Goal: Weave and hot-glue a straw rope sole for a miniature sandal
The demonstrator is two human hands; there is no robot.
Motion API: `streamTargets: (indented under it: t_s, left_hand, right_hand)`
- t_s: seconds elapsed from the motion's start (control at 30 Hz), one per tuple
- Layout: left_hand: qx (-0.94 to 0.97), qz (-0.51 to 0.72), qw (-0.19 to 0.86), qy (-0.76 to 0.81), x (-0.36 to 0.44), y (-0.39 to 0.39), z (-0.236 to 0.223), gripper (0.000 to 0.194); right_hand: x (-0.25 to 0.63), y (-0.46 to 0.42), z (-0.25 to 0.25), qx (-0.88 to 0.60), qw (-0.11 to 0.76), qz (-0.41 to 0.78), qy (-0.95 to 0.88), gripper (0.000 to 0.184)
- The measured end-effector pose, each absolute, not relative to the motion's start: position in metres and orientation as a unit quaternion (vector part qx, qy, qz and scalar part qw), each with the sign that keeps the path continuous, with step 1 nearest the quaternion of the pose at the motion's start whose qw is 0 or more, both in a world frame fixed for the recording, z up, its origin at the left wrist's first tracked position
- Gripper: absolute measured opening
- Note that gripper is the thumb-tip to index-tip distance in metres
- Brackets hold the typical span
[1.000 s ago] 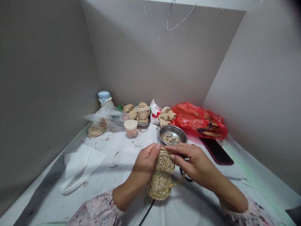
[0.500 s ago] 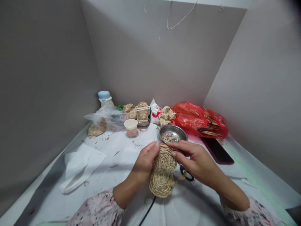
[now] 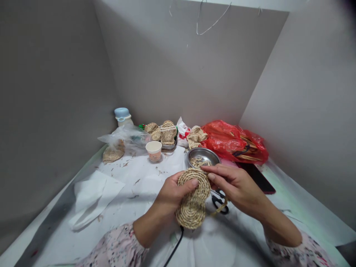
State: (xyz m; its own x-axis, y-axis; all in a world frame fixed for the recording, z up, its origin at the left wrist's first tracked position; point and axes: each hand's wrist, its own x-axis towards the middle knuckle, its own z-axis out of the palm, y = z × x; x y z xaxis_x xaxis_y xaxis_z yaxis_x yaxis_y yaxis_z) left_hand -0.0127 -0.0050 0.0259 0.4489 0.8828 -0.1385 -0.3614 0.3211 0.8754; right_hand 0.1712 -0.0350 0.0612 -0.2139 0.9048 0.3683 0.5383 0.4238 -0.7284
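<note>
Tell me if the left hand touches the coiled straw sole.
Touching: the head view shows the left hand gripping the coiled straw sole, thumb on its coils.

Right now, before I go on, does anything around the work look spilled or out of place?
Straw scraps lie scattered over the white paper sheet, like loose trimmings. A loose strand also trails from the coiled straw sole between the left hand and right hand.

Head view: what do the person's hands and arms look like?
The left hand and right hand are bare, no gloves or rings showing. The left sleeve and right sleeve are pale pink with dark flecks, ending in gathered cuffs on the forearms.
</note>
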Motion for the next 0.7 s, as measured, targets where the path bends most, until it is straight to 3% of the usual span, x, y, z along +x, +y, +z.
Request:
streamTargets:
  t_s: [0.7]
  left_hand:
    - [0.374, 0.44, 0.752, 0.318, -0.0102, -0.0092, 0.0341, 0.037]
  right_hand:
    - [0.1746, -0.0393, 0.0685, -0.508, 0.388, 0.116, -0.76, 0.017]
